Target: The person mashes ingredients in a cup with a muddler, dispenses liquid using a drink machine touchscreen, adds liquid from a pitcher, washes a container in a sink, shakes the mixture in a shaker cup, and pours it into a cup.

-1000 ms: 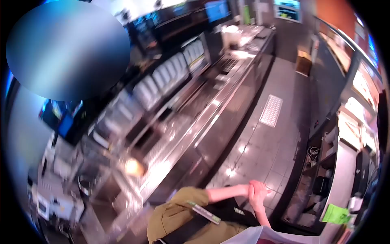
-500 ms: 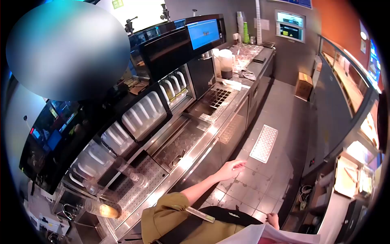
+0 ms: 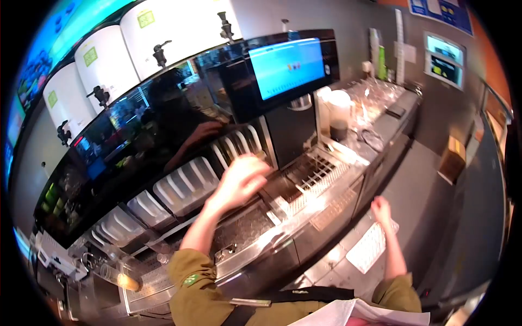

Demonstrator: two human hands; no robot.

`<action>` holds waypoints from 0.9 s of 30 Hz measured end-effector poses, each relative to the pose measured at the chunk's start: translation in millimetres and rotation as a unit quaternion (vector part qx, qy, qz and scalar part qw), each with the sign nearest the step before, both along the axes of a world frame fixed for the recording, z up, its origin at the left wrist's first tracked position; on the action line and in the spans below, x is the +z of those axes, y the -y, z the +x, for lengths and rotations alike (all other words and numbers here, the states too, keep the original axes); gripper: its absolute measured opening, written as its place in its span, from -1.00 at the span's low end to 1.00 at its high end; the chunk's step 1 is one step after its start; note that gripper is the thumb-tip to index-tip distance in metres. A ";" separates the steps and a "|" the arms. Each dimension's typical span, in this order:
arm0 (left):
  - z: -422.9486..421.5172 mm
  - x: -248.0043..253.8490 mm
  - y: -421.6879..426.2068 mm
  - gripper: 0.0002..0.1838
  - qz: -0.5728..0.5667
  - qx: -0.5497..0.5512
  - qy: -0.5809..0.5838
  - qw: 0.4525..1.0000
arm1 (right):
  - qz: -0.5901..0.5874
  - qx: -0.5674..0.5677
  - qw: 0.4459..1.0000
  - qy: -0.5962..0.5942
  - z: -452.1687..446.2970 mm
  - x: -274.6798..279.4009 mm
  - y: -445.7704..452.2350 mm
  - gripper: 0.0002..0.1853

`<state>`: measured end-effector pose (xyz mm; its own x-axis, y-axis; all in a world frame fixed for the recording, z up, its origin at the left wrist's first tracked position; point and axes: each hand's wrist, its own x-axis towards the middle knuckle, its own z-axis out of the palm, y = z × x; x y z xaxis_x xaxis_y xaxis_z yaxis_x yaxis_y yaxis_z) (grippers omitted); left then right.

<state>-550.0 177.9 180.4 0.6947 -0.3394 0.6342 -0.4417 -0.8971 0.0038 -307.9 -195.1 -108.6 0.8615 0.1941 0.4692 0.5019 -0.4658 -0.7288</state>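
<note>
My left hand (image 3: 246, 176) is raised over the counter, just in front of the clear bins with white handles (image 3: 239, 142). Its fingers are loosely bent and somewhat blurred, with nothing visible in them. Lower right, my right hand (image 3: 381, 209) hangs above the floor beside the counter's front edge, fingers curled into a loose fist with no object showing. Below the left hand lies the ice-filled steel well (image 3: 242, 228). To its right is a metal drain grate (image 3: 321, 176). A blue-lit screen (image 3: 286, 66) hangs above the grate.
A cup with orange-yellow contents (image 3: 128, 281) lies at the lower left. A white-lidded pitcher (image 3: 340, 111) stands on the back counter, near stacked green cups (image 3: 381, 64). A cardboard box (image 3: 452, 160) and a metal floor plate (image 3: 370, 250) are on the floor at right.
The view has turned toward the counter and screen. My hands, together one second ago, are now apart; the left has risen over the counter and the right has come up from the lower edge.
</note>
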 end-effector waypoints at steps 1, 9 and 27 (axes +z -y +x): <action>5.2 32.5 -18.2 -0.78 0.014 0.041 0.091 0.995 | 0.026 0.034 0.997 0.065 31.3 76.8 -30.3 -0.77; 18.7 192.2 -164.9 -0.61 0.180 0.518 0.413 0.727 | 0.033 0.197 0.850 0.488 133.8 468.7 -259.1 -0.76; 26.7 188.2 -159.2 -0.75 0.138 0.516 0.436 0.724 | -0.179 0.169 0.805 0.540 131.6 628.3 -480.2 -0.68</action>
<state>-523.3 337.0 368.6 0.0457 -0.1216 0.9915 0.7385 -0.6643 -0.1155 -176.3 285.1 519.7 -0.1419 0.6212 0.7707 0.8943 -0.2533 0.3689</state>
